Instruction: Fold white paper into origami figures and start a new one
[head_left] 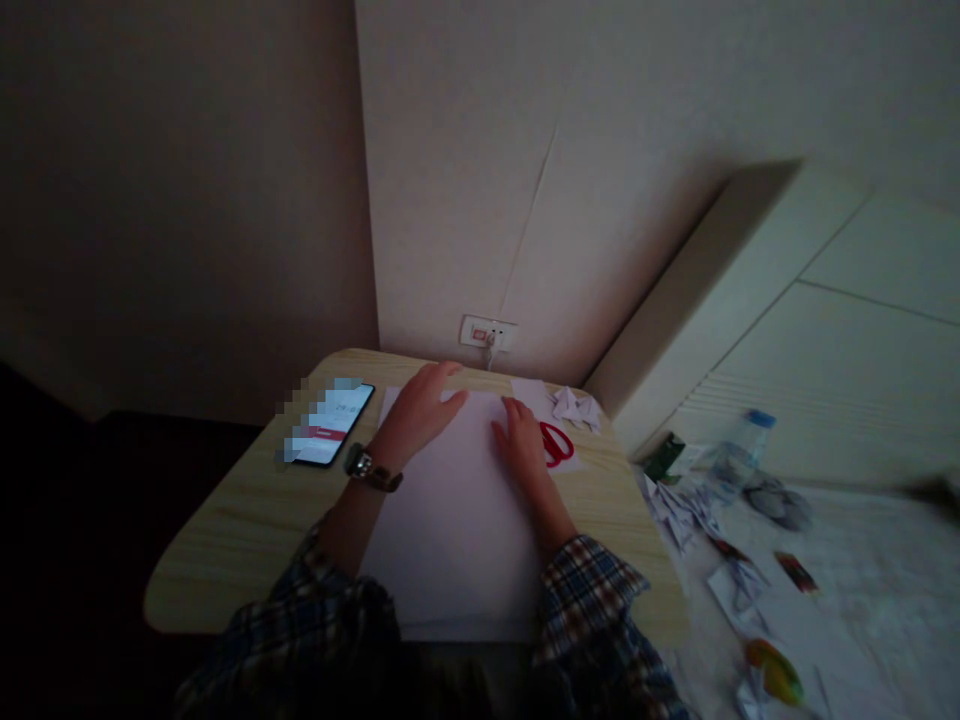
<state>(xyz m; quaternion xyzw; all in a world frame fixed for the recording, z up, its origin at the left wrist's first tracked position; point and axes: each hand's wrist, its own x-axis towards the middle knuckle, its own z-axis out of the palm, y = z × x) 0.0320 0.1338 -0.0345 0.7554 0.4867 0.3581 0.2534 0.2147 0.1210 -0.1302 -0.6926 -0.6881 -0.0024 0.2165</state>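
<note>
A large white sheet of paper point(457, 530) lies flat on the wooden table point(247, 530). Over its far left part is my left hand point(424, 410), fingers stretched out and thumb apart, with a watch point(360, 462) on the wrist. My right hand point(521, 440) is at the sheet's right side, fingers extended and holding nothing. Whether either palm touches the paper, I cannot tell. Just right of my right hand are red-handled scissors point(556, 445), their blades hidden. Folded white paper pieces point(576, 408) sit at the far right corner.
A phone point(330, 425) with a lit screen lies left of the sheet. A wall socket point(487, 333) with a plug is behind the table. To the right, a lower pale surface holds a plastic bottle point(739, 450), paper scraps point(679, 510) and a yellow-green object point(774, 672).
</note>
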